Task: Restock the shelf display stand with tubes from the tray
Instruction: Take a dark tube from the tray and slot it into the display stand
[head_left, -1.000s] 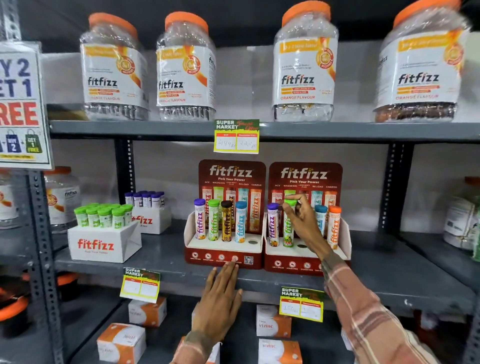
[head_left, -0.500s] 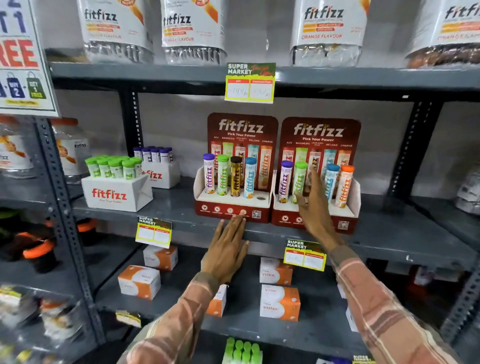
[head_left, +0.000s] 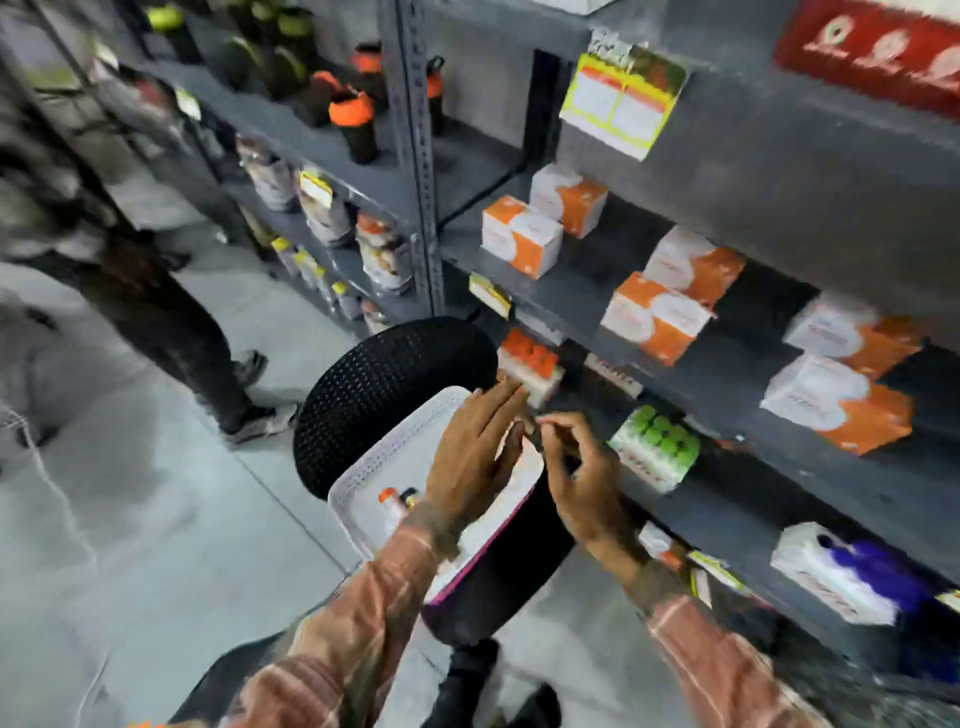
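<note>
Aisle of a shop, grey floor (head_left: 171, 519), picture smeared by motion. Grey steel shelves (head_left: 753, 171) run along the right side and on down the aisle at far left.

A black stool (head_left: 374, 384) with a woven seat stands against the rack. A white tray (head_left: 395, 457) with a perforated rim lies on it, its near edge overhanging the seat; a pink stripe runs along the tray's right edge. Near the tray's near-left corner lies one tube (head_left: 392, 500) with an orange cap, something small and dark just beside it; too blurred to name.

Left hand (head_left: 475, 457) over the middle of the tray, fingers straight and spread, palm turned inward, empty. Right hand (head_left: 584, 483) just beside it, over the tray's right edge, fingers curled with thumb and forefinger nearly pinched; whether anything is between them I cannot tell. Both sleeves are pink plaid.

Only the bottom corner of the red stand (head_left: 872, 52) shows, on the front edge of the top shelf at upper right. A yellow price tag (head_left: 618, 101) hangs from that shelf's front edge. On the next shelf down: orange-and-white boxes (head_left: 522, 236) in pairs. Lower shelf: cartons of capped tubes, orange (head_left: 530, 364), green (head_left: 657, 447), purple (head_left: 852, 571), along the front edge.

A second person's dark legs (head_left: 171, 322) stand at left, well apart from the stool.
</note>
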